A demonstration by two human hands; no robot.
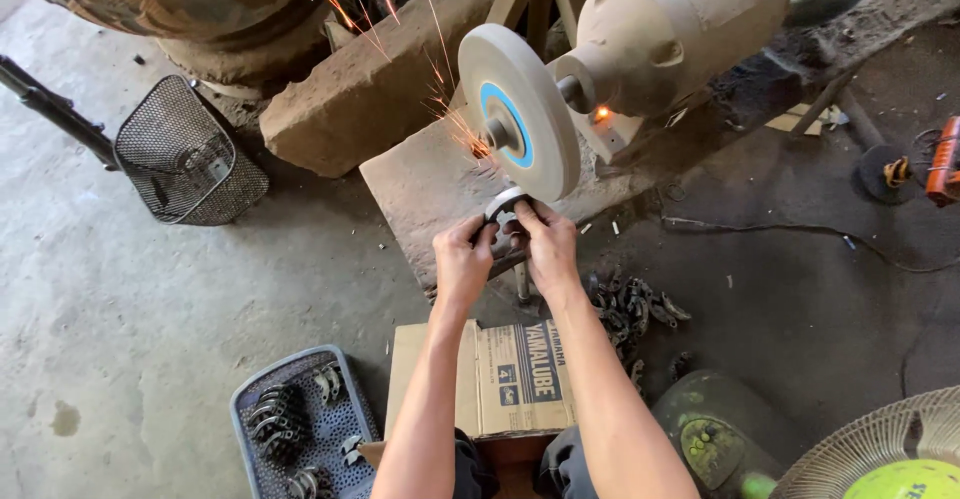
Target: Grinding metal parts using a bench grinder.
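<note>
Head view: just above the middle of the frame, both hands meet under a pale round grinding wheel with a blue ring at its hub (518, 109). Between them sits a small curved grey metal piece (505, 202), its upper edge touching the lower rim of the wheel. The left hand (463, 259) has its grip closed on the left end of the piece, thumb and fingertips pinching it; the right hand (548, 244) has its grip closed on the right end, fingers curled over the top. The piece therefore lies between the two grips, at the fingertips, above both wrists. Orange sparks (440, 59) fly from the contact point toward the upper left of the frame.

The wheel is mounted on a dusty beige motor housing (680, 24) in the upper right. Beneath the hands lies a flat stone slab (420, 184) on the concrete floor (120, 299). A black wire-mesh basket (185, 154) rests on its side at left. In the lower left a grey perforated plastic tray (345, 404) holds several curved metal parts. A brown cardboard box (500, 374) lies between the forearms at bottom centre. A heap of dark metal parts (630, 309) lies just right of the right forearm, and a fan grille with a green hub (890, 459) fills the lower right corner.
</note>
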